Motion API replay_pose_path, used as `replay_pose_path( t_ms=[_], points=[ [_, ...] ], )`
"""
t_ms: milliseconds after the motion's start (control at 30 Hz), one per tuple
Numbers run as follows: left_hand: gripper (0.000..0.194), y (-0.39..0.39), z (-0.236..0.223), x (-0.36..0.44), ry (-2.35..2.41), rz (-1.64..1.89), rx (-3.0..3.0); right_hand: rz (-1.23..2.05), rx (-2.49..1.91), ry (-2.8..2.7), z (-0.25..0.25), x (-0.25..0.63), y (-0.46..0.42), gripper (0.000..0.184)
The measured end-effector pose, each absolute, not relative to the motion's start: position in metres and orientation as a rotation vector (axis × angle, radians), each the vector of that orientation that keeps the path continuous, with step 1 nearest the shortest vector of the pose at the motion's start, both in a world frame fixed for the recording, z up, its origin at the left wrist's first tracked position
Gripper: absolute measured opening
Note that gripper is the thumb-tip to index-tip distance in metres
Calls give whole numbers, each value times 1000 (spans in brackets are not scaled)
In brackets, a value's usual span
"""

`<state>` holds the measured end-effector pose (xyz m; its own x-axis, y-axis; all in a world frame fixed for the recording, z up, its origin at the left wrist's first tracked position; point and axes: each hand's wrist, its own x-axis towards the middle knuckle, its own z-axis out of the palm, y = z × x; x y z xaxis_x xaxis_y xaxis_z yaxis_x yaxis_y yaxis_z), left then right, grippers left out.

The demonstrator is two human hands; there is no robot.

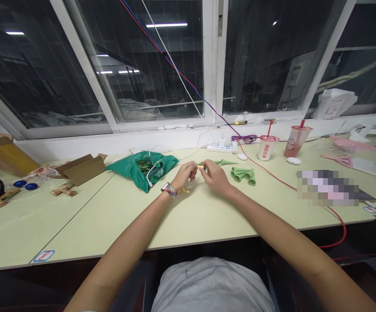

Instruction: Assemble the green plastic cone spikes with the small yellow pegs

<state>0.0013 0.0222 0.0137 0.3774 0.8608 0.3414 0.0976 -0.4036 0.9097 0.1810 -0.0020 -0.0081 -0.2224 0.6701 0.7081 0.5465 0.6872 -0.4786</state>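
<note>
Where our left hand [184, 174] and right hand [219, 177] curl beside a green plastic bag [126, 170], we pinch a short yellow rod [200, 166]

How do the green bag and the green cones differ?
The bag is dark and crumpled; the cones are paler and tapered. The bag is far larger than any single cone. The bag lies beside your left hand, the cones beside your right hand. Both are green and rest on the table.

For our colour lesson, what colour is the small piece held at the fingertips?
The small piece is pale yellow, seen best in the head view.
</note>
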Motion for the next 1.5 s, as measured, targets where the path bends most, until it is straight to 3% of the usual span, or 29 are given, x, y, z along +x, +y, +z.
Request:
replay_pose_path(
  t_ms=[100,300,433,700,967,1167,1367,1500],
  points=[
    [27,20,16,2,816,1141,1782,204,-958,-1862,-8,181,0,15],
    [49,18,19,4,879,1148,1848,260,-923,-1845,-8,181,1,15],
    [53,20,17,3,885,1142,1844,265,-920,-1845,-8,181,1,14],
    [24,20,15,4,815,1212,1737,260,-924,-1836,-9,182,3,16],
    [48,20,16,3,896,1180,1867,250,-980,-1866,-7,182,1,17],
    [37,20,16,2,836,1158,1804,250,-976,-1853,-7,182,2,18],
    [45,21,22,0,938,1236,1788,280,-926,-1829,-9,182,3,14],
    [33,34,35,-18,915,1415,1698,274,-936,-1844,-7,183,1,14]
  ],
)
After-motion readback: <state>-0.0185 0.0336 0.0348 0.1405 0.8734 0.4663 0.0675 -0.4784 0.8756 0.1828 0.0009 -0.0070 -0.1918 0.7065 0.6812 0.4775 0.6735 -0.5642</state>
